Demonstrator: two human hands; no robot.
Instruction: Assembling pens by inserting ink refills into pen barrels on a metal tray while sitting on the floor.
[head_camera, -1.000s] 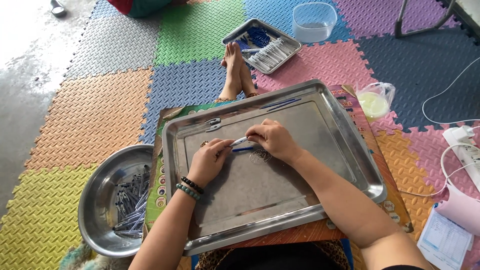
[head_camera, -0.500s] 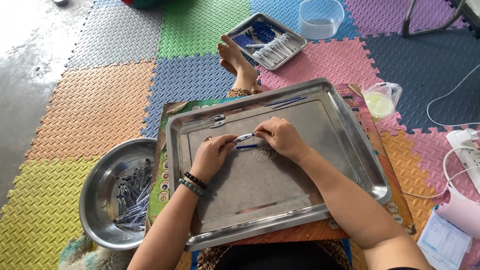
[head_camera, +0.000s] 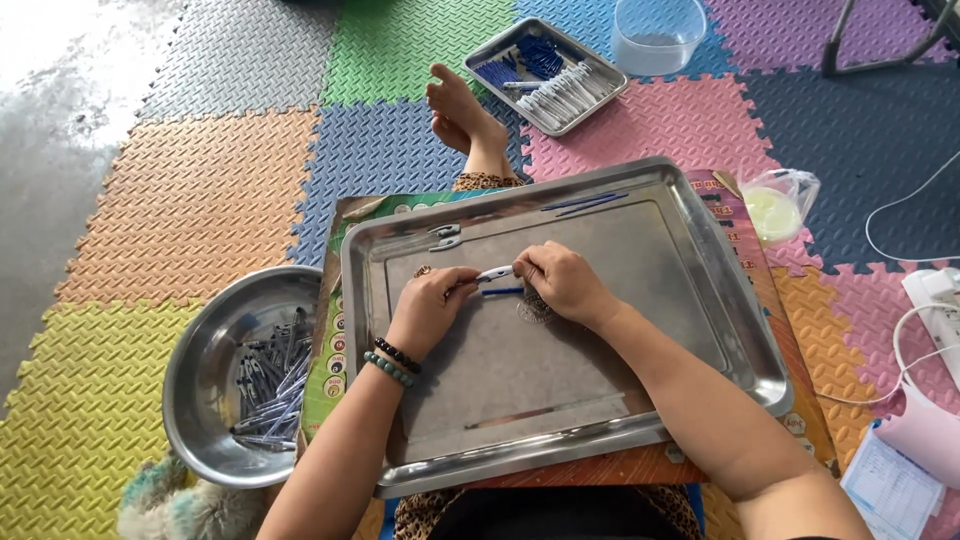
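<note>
Since one second ago, both hands have moved a little toward the far edge of the steel tray (head_camera: 720, 290). The left hand (head_camera: 430, 305) and right hand (head_camera: 562, 283) now hold the small white piece (head_camera: 494, 272) lifted, above the blue stick (head_camera: 502, 292).

Small white-and-blue pen-like piece (head_camera: 495, 273) held level between fingertips of left hand (head_camera: 432, 305) and right hand (head_camera: 562, 283), thin blue stick (head_camera: 501, 292) lying just beneath it.
</note>
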